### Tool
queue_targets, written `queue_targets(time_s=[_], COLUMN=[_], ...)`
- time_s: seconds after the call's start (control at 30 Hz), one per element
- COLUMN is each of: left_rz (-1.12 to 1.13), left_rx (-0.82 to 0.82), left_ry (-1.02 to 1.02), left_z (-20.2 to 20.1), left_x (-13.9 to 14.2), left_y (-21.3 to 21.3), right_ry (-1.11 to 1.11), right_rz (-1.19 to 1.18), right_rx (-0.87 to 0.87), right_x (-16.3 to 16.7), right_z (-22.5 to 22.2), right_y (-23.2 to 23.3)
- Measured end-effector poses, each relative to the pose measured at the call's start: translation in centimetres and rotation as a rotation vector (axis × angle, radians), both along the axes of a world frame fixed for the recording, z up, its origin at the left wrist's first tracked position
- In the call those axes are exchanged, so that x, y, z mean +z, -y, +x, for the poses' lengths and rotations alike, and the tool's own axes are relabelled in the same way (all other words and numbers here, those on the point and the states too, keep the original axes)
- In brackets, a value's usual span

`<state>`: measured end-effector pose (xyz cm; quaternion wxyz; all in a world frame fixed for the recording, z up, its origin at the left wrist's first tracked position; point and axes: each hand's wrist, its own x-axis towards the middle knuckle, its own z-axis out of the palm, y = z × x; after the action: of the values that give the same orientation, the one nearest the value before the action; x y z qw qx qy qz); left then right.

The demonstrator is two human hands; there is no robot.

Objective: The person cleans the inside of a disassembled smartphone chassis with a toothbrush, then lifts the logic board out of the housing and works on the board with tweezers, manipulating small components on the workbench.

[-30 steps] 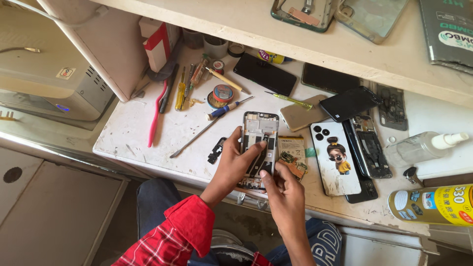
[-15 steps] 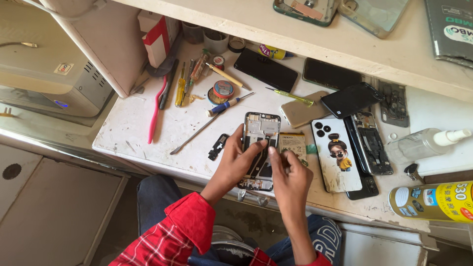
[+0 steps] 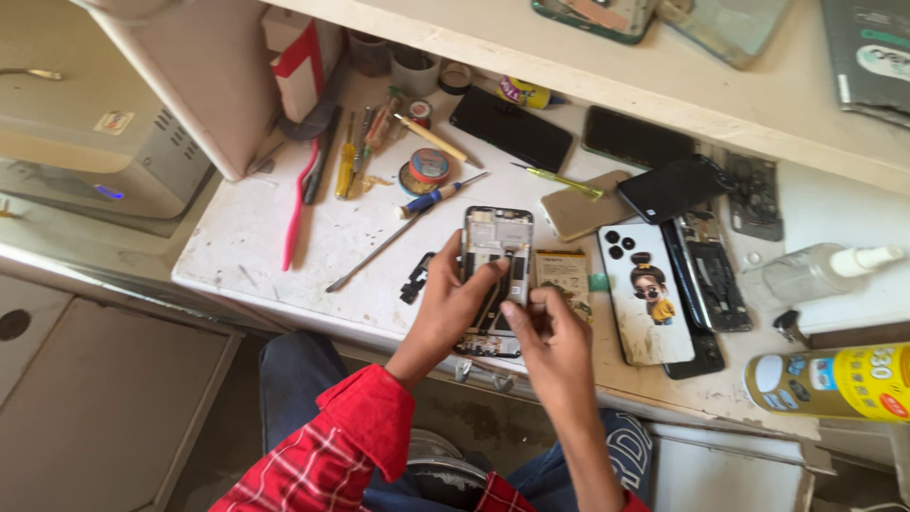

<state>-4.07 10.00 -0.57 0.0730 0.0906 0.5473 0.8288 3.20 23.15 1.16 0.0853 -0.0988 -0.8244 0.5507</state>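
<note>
The white workbench (image 3: 265,237) is crowding you in; its near edge is running just under your wrists. Your left hand (image 3: 453,308) is gripping the opened phone (image 3: 496,261), your right hand (image 3: 550,332) pinching at its lower part. Its long axis is pointing away from you, toward the shelf (image 3: 664,85).

Red checked shirt sleeves, dark blue jeans, bare hands
</note>
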Motion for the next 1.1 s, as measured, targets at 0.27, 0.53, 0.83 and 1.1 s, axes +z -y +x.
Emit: queue_targets(time_s=[0.27,0.53,0.83,1.1], left_rz=[0.01,0.141,0.103,0.096], left_rx=[0.008,0.022,0.003,-0.04], left_ry=[0.038,0.244,0.183,0.168], left_z=[-0.1,-0.3,-0.2,-0.3], left_x=[0.2,0.4,0.7,0.7], left_y=[0.1,0.2,0.2,0.2], right_ry=[-0.017,-0.059,0.053,0.019], right_rz=[0.016,0.15,0.77,0.615], right_rx=[0.012,-0.195,0.111,0.142], right_x=[-0.2,-1.3,1.2,2.2], right_z=[0.8,1.9,0.2,0.0], right_y=[0.7,-3.9,-5.7,-7.3])
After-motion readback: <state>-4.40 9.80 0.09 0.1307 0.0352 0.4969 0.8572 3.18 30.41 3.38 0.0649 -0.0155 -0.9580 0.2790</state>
